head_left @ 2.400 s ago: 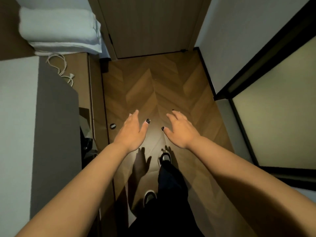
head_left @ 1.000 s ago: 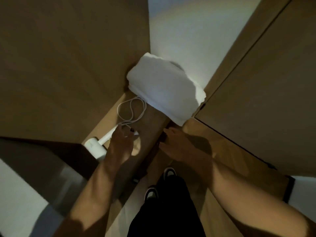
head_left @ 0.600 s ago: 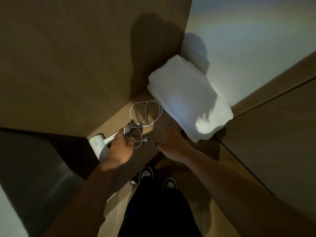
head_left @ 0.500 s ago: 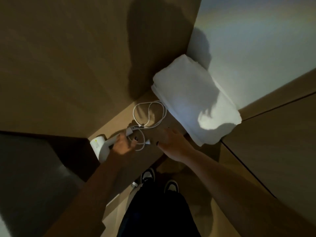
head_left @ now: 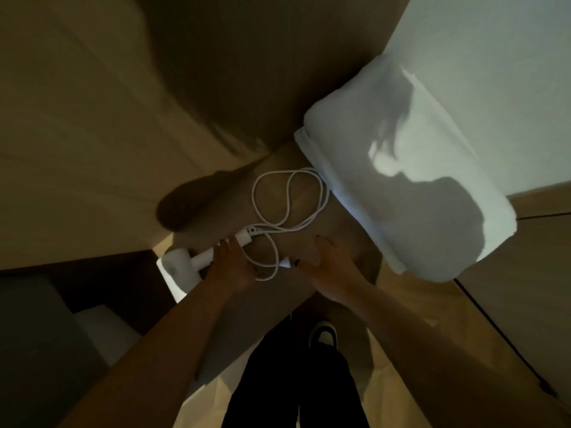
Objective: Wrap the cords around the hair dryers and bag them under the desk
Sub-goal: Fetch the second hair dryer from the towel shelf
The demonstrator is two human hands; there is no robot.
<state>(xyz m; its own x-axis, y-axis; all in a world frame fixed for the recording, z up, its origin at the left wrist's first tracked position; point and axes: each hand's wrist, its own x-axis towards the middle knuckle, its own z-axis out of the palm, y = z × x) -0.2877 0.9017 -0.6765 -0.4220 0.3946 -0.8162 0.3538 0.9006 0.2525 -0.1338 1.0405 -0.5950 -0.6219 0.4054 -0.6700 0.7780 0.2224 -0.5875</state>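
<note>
The left grip (head_left: 230, 267) clasps the dryer (head_left: 197, 262) handle, its axis running lower-left to upper-right; the cord (head_left: 289, 205) loops toward the upper right, its plug just beside the open right hand (head_left: 332, 267).

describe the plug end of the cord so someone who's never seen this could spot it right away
Start at the big folded white towel on the wooden desk. Beside it the white cord lies in loose loops running from the hair dryer gripped by the left hand. The plug is the small white stub by the right hand, the only thick bit on the thin cord.
</note>
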